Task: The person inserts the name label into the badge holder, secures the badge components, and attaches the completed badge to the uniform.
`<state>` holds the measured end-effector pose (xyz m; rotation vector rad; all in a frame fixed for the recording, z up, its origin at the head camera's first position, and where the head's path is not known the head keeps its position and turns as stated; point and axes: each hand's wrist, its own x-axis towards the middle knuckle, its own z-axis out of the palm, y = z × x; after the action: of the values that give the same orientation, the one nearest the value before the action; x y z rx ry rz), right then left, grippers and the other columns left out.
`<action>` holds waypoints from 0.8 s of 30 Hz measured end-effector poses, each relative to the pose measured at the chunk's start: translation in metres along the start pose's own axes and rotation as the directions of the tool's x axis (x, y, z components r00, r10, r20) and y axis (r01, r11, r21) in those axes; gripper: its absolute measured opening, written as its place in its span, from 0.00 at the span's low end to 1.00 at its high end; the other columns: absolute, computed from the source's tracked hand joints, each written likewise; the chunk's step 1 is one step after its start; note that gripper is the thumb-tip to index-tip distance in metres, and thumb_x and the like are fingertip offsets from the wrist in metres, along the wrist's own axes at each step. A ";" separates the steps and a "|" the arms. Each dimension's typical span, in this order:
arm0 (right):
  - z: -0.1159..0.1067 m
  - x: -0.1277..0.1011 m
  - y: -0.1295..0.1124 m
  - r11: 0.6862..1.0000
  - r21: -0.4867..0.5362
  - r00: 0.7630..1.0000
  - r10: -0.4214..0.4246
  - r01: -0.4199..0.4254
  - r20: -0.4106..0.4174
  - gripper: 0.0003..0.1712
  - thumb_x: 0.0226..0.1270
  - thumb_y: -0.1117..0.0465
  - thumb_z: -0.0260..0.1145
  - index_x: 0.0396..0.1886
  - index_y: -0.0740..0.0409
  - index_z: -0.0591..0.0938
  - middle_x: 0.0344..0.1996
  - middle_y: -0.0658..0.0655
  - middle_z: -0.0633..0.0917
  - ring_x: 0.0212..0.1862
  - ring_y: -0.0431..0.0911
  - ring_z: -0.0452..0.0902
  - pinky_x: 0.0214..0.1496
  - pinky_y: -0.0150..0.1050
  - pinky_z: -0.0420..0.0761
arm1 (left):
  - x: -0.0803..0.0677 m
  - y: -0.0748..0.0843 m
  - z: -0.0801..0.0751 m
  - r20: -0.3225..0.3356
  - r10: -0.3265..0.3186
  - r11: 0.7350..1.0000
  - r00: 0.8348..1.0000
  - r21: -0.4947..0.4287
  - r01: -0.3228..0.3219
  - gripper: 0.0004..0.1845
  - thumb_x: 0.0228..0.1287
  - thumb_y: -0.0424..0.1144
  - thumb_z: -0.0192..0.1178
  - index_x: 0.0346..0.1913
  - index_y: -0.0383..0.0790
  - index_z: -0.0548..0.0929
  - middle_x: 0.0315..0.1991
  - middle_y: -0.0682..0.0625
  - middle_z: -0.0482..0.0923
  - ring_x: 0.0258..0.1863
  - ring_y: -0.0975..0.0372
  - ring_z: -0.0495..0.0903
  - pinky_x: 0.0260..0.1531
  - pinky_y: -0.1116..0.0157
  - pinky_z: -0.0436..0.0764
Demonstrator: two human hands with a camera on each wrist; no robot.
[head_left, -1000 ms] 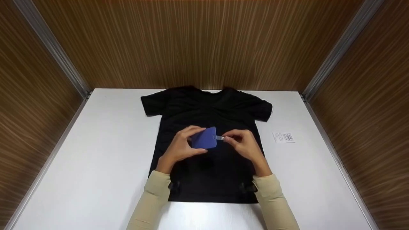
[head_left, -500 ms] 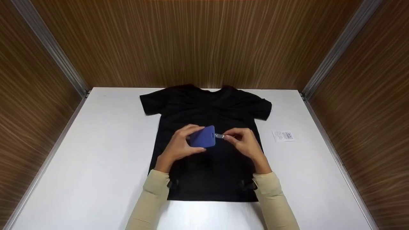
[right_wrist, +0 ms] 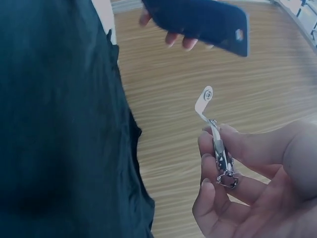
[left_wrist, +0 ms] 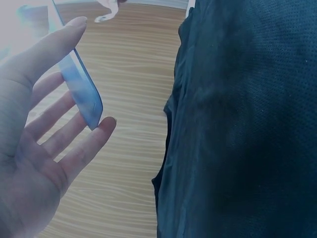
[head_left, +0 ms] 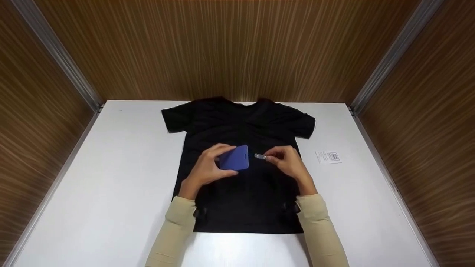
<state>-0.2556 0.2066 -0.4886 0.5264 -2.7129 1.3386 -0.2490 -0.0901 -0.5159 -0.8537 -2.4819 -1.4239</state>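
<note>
By the left hand point(head_left: 205, 168), a flat blue plastic badge point(head_left: 235, 158), likely light, stiff and best held edgewise, is gripped above a black cloth T-shirt point(head_left: 245, 189), and a silver metal clip point(right_wrist: 221, 153) is pinched by the right hand point(head_left: 288, 163).

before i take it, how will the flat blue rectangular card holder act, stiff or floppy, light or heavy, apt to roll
The flat blue rectangular card holder looks stiff, showing no sag while the left hand holds it by its edges. It is probably light, being thin in the left wrist view. Its flat faces make rolling unlikely.
</note>
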 end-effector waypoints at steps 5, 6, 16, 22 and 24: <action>-0.003 0.012 0.011 0.998 -0.051 0.999 0.042 -0.041 0.029 0.03 0.64 0.69 0.73 0.36 0.62 0.91 0.34 0.60 0.91 0.32 0.40 0.77 0.38 0.31 0.75 | 0.001 0.000 0.000 -0.005 0.003 1.000 1.000 0.002 -0.003 0.39 0.48 0.48 0.83 0.66 0.50 0.82 0.60 0.48 0.82 0.56 0.55 0.81 0.47 0.56 0.86; -0.004 0.016 0.014 0.997 -0.059 0.998 0.053 -0.050 0.037 0.04 0.64 0.69 0.73 0.37 0.62 0.91 0.34 0.60 0.91 0.33 0.40 0.77 0.39 0.32 0.76 | 0.001 0.000 -0.001 -0.006 0.000 1.000 1.000 0.001 0.000 0.39 0.48 0.48 0.83 0.66 0.50 0.82 0.61 0.48 0.81 0.56 0.55 0.81 0.47 0.55 0.86; -0.007 0.046 0.046 0.982 -0.137 0.986 0.141 -0.128 0.087 0.05 0.64 0.69 0.72 0.37 0.64 0.91 0.34 0.63 0.91 0.32 0.42 0.79 0.41 0.36 0.78 | -0.001 0.000 -0.002 -0.002 -0.011 1.000 1.000 0.001 0.011 0.40 0.48 0.50 0.83 0.67 0.50 0.82 0.61 0.47 0.81 0.57 0.53 0.81 0.48 0.53 0.86; -0.006 0.055 0.063 0.971 -0.188 0.982 0.167 -0.147 0.093 0.06 0.64 0.68 0.70 0.38 0.66 0.91 0.34 0.64 0.91 0.33 0.46 0.82 0.40 0.36 0.78 | -0.001 -0.002 -0.002 0.000 -0.016 1.000 1.000 0.001 0.016 0.40 0.47 0.49 0.83 0.66 0.49 0.82 0.61 0.48 0.81 0.56 0.55 0.81 0.48 0.56 0.86; -0.006 0.057 0.069 0.970 -0.194 0.981 0.166 -0.144 0.100 0.07 0.64 0.68 0.70 0.39 0.66 0.91 0.35 0.64 0.91 0.34 0.48 0.82 0.40 0.36 0.78 | -0.001 -0.002 -0.002 0.002 -0.017 1.000 1.000 -0.001 0.017 0.39 0.47 0.49 0.83 0.66 0.49 0.82 0.61 0.48 0.81 0.56 0.56 0.81 0.48 0.57 0.86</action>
<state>-0.3327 0.2341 -0.5248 0.3942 -2.9900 1.0994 -0.2491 -0.0929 -0.5167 -0.8359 -2.4958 -1.4313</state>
